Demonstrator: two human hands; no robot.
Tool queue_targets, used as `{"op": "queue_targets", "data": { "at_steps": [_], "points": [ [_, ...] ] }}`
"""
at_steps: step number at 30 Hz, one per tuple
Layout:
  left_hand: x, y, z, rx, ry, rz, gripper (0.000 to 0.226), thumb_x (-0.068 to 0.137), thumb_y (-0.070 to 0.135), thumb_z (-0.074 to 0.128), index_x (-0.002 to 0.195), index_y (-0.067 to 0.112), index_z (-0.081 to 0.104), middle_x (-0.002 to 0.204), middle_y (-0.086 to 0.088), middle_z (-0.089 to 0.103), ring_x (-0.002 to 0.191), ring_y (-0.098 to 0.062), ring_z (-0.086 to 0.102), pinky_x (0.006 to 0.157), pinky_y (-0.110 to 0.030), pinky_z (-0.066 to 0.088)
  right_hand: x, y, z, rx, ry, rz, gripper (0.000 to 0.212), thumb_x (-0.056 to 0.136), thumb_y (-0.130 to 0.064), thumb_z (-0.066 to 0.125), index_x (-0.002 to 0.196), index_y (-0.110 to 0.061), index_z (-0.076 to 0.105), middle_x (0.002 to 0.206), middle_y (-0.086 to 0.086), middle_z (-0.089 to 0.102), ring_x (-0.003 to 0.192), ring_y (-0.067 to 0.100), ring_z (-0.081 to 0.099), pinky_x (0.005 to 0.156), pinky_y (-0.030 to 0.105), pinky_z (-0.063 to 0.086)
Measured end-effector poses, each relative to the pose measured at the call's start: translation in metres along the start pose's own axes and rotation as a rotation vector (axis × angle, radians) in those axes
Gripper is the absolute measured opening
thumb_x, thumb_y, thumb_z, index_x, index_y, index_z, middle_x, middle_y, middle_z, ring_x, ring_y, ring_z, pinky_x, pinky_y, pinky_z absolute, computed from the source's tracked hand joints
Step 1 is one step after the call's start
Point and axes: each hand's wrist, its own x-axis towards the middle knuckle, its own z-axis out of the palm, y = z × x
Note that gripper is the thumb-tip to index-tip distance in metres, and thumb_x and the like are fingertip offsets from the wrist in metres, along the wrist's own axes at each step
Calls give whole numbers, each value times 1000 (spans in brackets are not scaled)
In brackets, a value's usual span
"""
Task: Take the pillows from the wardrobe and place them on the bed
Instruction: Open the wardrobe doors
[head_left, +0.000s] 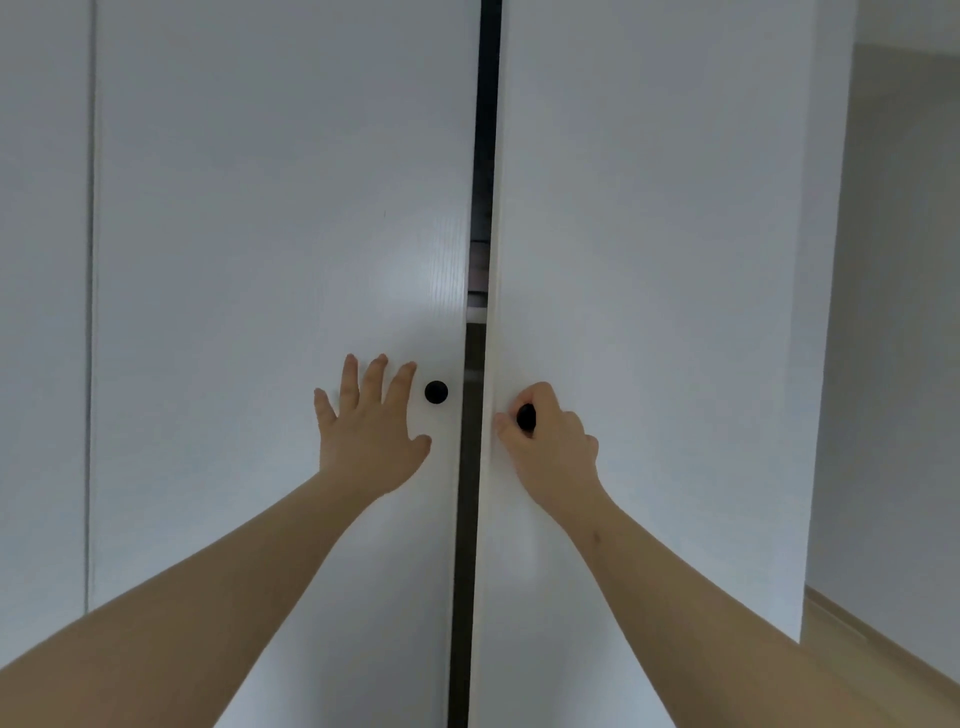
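Pillows are nowhere to be seen: they must lie behind the white wardrobe (291, 208) doors, and the narrow dark gap (470, 467) between the two doors shows only a shelf edge and some dim shapes above the hands, too dark to name. The bed is out of view as well.

The step in hand is the very first one, opening the wardrobe. The right hand (550, 441) is clenched around the black knob (525, 417) of the right door (649, 260), which already stands a little ajar, its edge swung toward the person. The left hand (371, 421) is released, fingers spread, palm near or flat against the left door (260, 364); whether it presses there cannot be told. Just beside its index finger, on the side toward the gap, sits the left door's knob (436, 392), not grasped.

Next, by my judgement, the right hand should draw its door wide, while the left hand shifts the short way over to its knob and pulls likewise. Only then will the shelves show where the pillows lie.

Beyond the right hand, past the door's outer edge, a plain wall (893, 312) and a strip of wooden floor (883, 654) are visible.
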Motion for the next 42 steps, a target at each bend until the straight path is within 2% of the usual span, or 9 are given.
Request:
{"op": "queue_targets", "data": {
  "at_steps": [3,6,10,16,20,24,31,36,42],
  "points": [
    [-15,19,-11,-264,139,33,65,87,30,56,143,21,24,154,-6,23,145,-28,3,116,-49,12,-17,-5,-17,118,43,6,12,92,-28,49,84,-19,46,67,-8,49,66,16,50,74,34,44],
    [-36,40,-21,-513,237,35,52,86,21,58,134,18,40,142,-3,43,139,-23,26,112,-40,22,-34,-7,-38,320,97,36,14,92,-24,51,79,-18,50,67,-7,51,58,4,47,59,16,42],
    [-66,68,-24,-686,128,48,48,86,20,57,132,23,42,140,2,43,132,-19,35,106,-32,28,-55,-5,-72,428,148,38,26,92,-21,50,66,-20,45,62,-9,45,53,-3,43,54,7,37],
    [-84,120,-32,-850,50,176,44,84,18,58,126,28,47,121,18,40,114,0,36,92,-21,28,-79,7,-127,561,223,65,41,91,-17,51,52,-26,40,55,-12,41,58,10,38,63,24,33],
    [-91,166,-29,-943,4,255,40,84,19,61,121,29,50,116,18,42,112,0,38,97,-22,31,-95,18,-165,644,285,115,53,92,-13,49,44,-27,32,46,-13,31,49,7,29,53,20,28],
    [-97,207,-20,-1044,-50,299,40,83,16,62,119,28,51,119,12,48,113,0,41,97,-22,32,-108,29,-201,687,327,201,44,92,-14,48,55,-18,26,50,-10,27,46,8,26,47,16,28],
    [-113,280,-16,-1156,-131,351,38,82,12,63,118,23,54,119,4,50,110,-7,45,90,-19,31,-126,54,-272,670,248,300,57,73,-40,54,94,13,49,90,13,45,78,32,36,71,43,32],
    [-125,318,-12,-1221,-185,426,39,82,12,64,117,24,54,120,7,50,112,-7,47,91,-20,33,-132,84,-315,696,290,395,41,92,-24,41,60,-16,65,57,4,58,51,19,55,50,22,44],
    [-132,351,-1,-1264,-224,453,38,81,11,65,115,24,54,121,9,49,113,-7,48,86,-21,38,-128,122,-360,716,360,569,24,87,-35,51,97,-14,59,84,8,59,76,26,58,67,32,50]
  ]
}}
